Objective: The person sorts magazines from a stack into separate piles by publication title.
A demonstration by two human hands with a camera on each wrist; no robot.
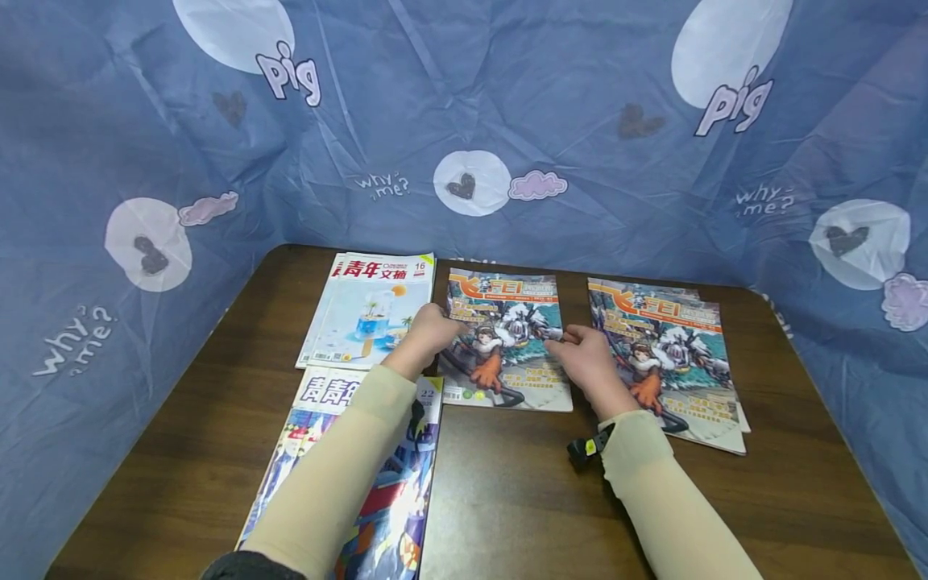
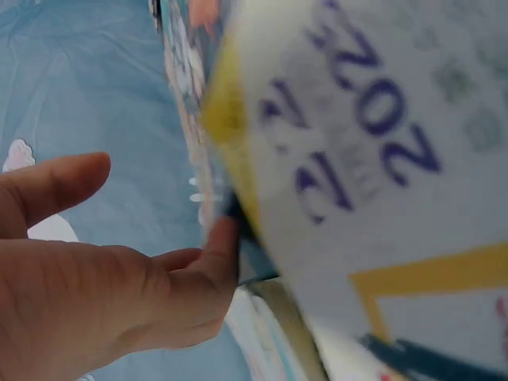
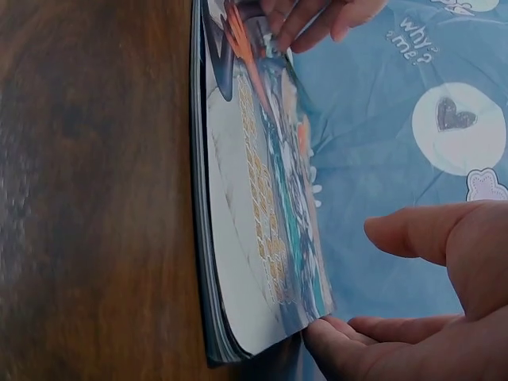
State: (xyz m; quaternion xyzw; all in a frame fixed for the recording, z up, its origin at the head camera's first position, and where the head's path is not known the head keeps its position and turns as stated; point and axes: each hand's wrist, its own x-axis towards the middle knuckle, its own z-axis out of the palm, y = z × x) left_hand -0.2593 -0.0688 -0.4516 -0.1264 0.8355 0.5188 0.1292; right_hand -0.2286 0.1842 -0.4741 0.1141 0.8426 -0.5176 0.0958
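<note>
A comic-style magazine (image 1: 503, 342) with an orange-lettered title lies flat between my two hands at the middle of the table. My left hand (image 1: 429, 330) is at its left edge; in the left wrist view the thumb (image 2: 71, 178) stands off while the other fingers reach to the edge. At the opposite edge is my right hand (image 1: 586, 358). Its fingers (image 3: 341, 337) touch the magazine's side near a corner in the right wrist view, with the thumb (image 3: 405, 234) lifted away. Several page layers show along the spine or edge there.
Right of my right hand lie stacked magazines (image 1: 674, 366) with the same cover, slightly fanned. White-covered magazines (image 1: 373, 310) lie at back left. Purple-titled magazines (image 1: 391, 483) lie in front of those, under my left forearm. A blue printed cloth (image 1: 406, 105) hangs behind the wooden table (image 1: 500, 491).
</note>
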